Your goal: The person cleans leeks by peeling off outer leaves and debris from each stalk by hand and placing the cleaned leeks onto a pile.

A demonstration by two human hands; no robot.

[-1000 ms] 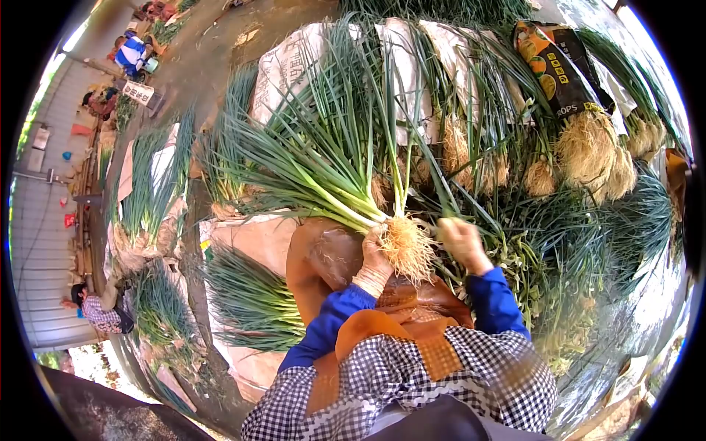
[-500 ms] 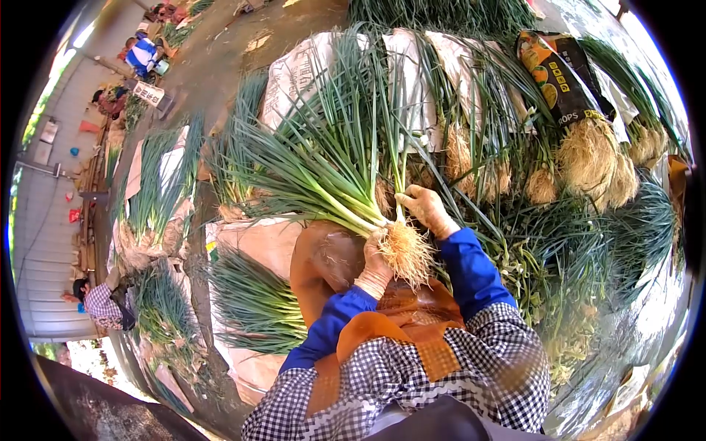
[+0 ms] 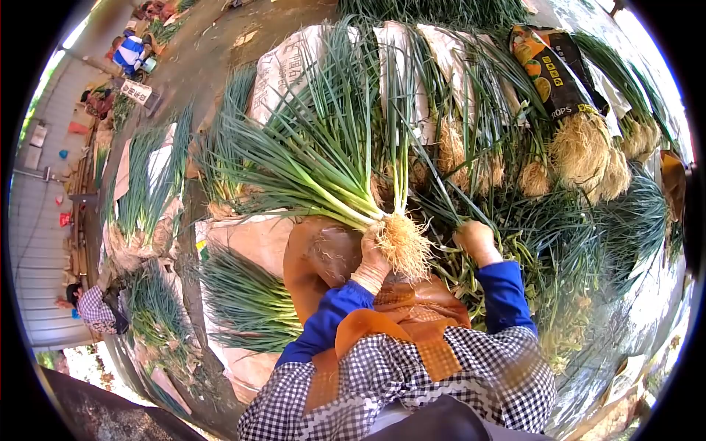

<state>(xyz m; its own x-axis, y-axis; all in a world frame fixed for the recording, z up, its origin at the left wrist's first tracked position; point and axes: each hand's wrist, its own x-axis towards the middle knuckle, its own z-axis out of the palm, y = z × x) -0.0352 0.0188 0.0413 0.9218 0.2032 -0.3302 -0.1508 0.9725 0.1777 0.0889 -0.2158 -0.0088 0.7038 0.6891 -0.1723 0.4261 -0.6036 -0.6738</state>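
Note:
My left hand (image 3: 373, 257) is closed around the base of a bunch of green onions (image 3: 346, 187), just beside its pale, shaggy roots (image 3: 403, 246). The long leaves fan out up and to the left, away from my body. To the right of the roots, my right hand (image 3: 478, 241) is apart from the bunch, over a heap of loose green leaves (image 3: 544, 220). Its fingers are curled in; a long leaf passes close to them, and what they hold is hidden. Trimmed-looking green onions (image 3: 254, 298) lie in a pile on sacking left of my knee.
More rooted bunches (image 3: 581, 151) lie ahead, partly covered by white sacks (image 3: 290, 70) and a black printed bag (image 3: 555, 70). Other onion piles (image 3: 151, 191) stand to the left. A person in a checked top (image 3: 99, 309) sits at far left; another, in blue and white (image 3: 131, 55), is farther back.
My right hand has left the onion stems and moved right and down over the leaf heap. The left hand keeps its hold on the bunch. The view has shifted slightly.

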